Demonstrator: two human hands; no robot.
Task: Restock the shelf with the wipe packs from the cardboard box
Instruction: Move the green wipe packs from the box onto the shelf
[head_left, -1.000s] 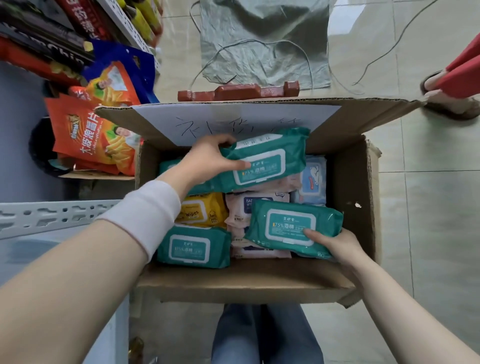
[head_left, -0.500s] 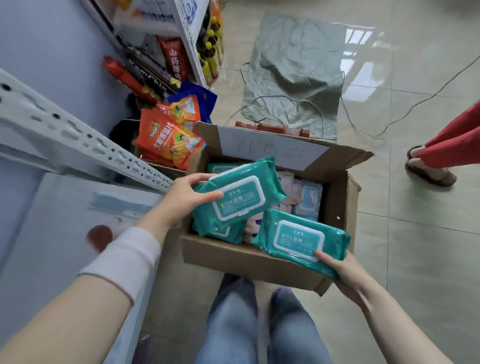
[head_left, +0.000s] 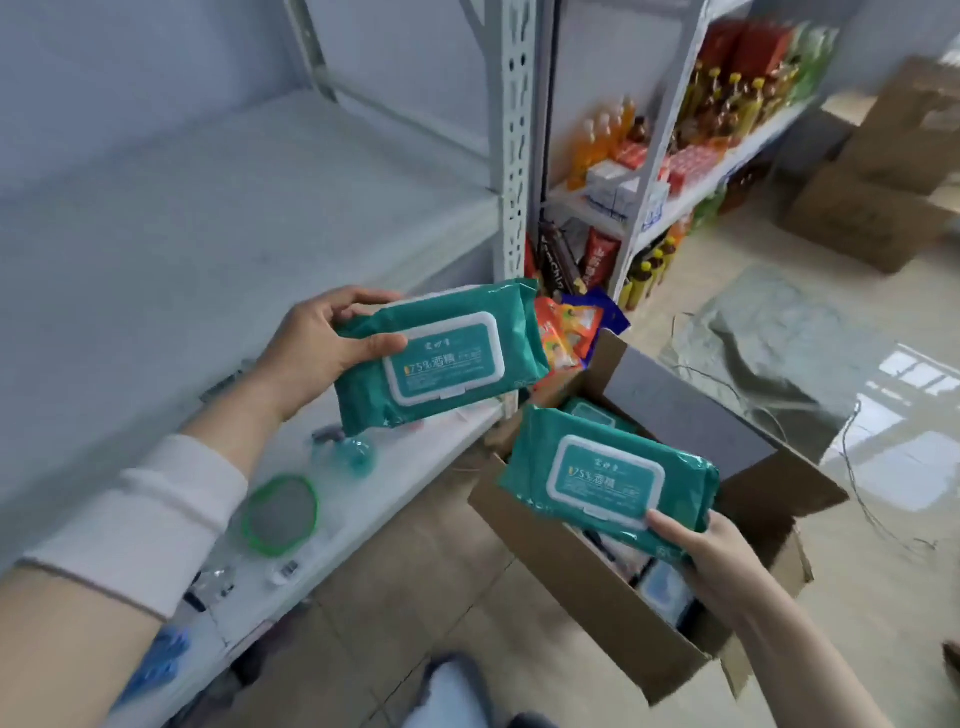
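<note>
1. At the left hand (head_left: 317, 345), the thumb lies flat across the front of the left wipe pack (head_left: 441, 358), just beside its white lid. The index finger curls over the top edge. The other fingers are behind the pack and hidden. The grip is a pinch, front against back.
2. Left wipe pack: teal, lid towards the camera, tilted. It is held in the air over the front edge of the shelf (head_left: 260, 234) and touches nothing else that shows.
3. Right hand (head_left: 711, 556): the thumb presses on the front of the right wipe pack (head_left: 608, 478), just below the lid. The remaining fingers are underneath, so how they lie cannot be told.
4. Right wipe pack: same teal type, held clear above the open cardboard box (head_left: 571, 561), covering much of its contents.
5. Cardboard box: on the tiled floor just beside the shelf, flaps open. Another teal pack (head_left: 597, 413) shows at the far side. Pale packs at the near end are partly covered and blurred.
6. Shelf: a pale board. Near its front edge lie a green-rimmed round object (head_left: 280, 514) and small clear items too blurred to identify.
7. Beyond the perforated upright (head_left: 514, 156), snack bags (head_left: 566, 332) are partly hidden behind the left wipe pack. The bottles (head_left: 727, 98) on the neighbouring rack have unreadable labels.
8. Frame edges: both forearms are cut off, the left one wearing a white wristband (head_left: 150, 519). A denim-clad knee (head_left: 457, 691) is cropped at the bottom.
</note>
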